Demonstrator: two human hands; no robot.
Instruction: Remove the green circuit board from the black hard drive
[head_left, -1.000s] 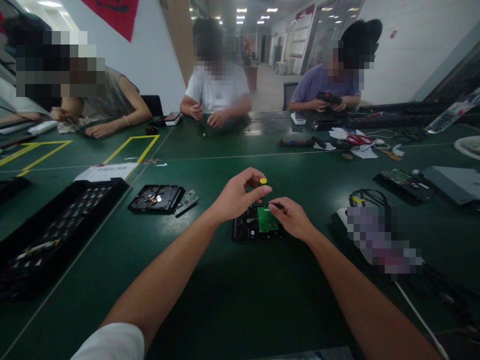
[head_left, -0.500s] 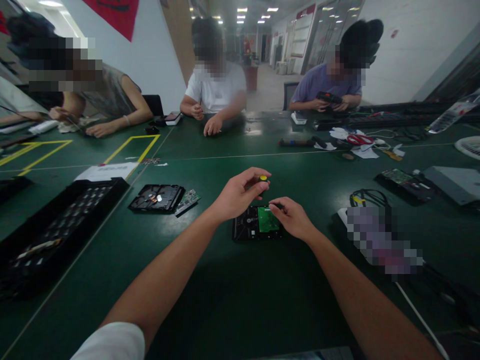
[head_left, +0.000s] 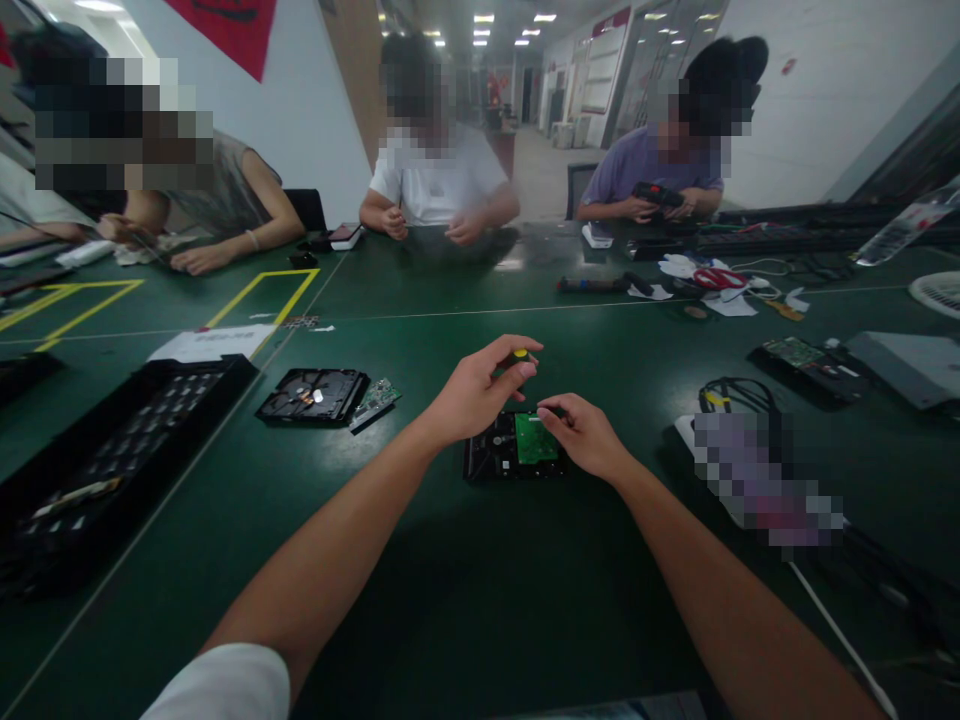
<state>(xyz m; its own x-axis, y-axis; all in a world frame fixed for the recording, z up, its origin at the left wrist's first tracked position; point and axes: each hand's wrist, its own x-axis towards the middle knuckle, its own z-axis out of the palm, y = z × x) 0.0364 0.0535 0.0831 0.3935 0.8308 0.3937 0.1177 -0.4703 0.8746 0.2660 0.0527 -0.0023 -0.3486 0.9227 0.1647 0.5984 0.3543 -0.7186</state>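
Note:
A black hard drive [head_left: 487, 462] with a green circuit board [head_left: 535, 440] lies on the green table in front of me. Above its far edge, my left hand [head_left: 491, 383] is closed around a small screwdriver [head_left: 520, 354]; only its yellow end shows clearly between thumb and fingers. My right hand [head_left: 586, 432] rests at the drive's right side, thumb and forefinger pinched together over the board's corner. Whatever is between those fingertips is too small to make out.
Left of the drive lie another opened hard drive [head_left: 313, 396], a loose circuit board [head_left: 376, 403] and a long black tray [head_left: 161, 410]. To the right are coiled black cables [head_left: 742, 395] and another drive [head_left: 814, 368]. Three people sit across the table.
My left forefinger has stretched forward over the screwdriver's yellow end, which shows less now. My right hand and the drive stay in place. Opposite, the middle person's hand has drawn back.

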